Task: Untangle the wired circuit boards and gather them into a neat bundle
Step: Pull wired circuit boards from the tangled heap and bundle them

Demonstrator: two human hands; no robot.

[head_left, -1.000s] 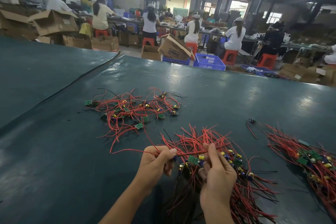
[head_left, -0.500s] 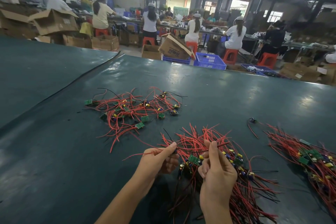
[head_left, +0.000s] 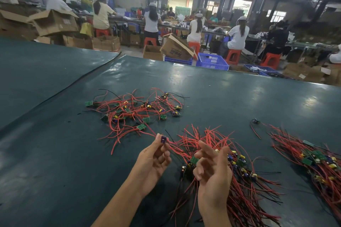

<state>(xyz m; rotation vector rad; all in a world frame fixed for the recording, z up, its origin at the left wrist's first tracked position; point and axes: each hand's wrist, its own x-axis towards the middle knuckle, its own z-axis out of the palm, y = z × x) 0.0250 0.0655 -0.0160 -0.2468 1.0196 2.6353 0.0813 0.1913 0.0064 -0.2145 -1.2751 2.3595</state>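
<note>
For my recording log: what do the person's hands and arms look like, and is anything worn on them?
The left hand and right hand are bare: no gloves, rings, watch or wristband show. The left forearm and right forearm are bare too down to the picture's bottom edge; no sleeve is in view.

Three heaps of wired boards, two hands

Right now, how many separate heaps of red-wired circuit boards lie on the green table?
3: a loose tangle farther off on the left, a middle bundle nearest the viewer, and a right bundle cut off by the frame edge, so more may lie beyond.
</note>
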